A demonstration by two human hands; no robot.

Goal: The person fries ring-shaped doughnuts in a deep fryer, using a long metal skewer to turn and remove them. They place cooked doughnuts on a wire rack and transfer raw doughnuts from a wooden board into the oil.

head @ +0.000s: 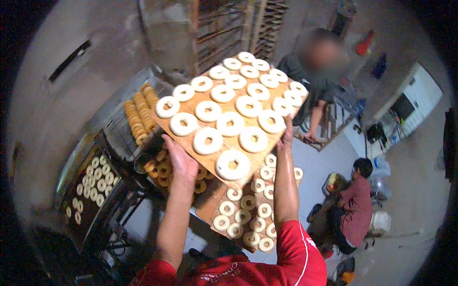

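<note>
Between my two hands a wooden board [189, 143] is raised in front of me, covered with several rows of pale dough rings [232, 164]. My left hand [181, 157] supports its lower left edge, fingers partly beneath it. The right edge rests in my right hand [285, 134], whose fingers are partly hidden by the board. Under it, a second wooden board [207, 211] carries more dough rings [235, 230]. Browned rings [164, 169] lie in a pile behind my left forearm.
Left stands a fryer or oven with dough rings on a dark surface [91, 211]. Stacked browned rings [137, 116] fill a metal tray [114, 139]. A person [315, 96] stands beyond the board; another person [357, 211] sits low at the right. Wooden racks [222, 32] stand at the back.
</note>
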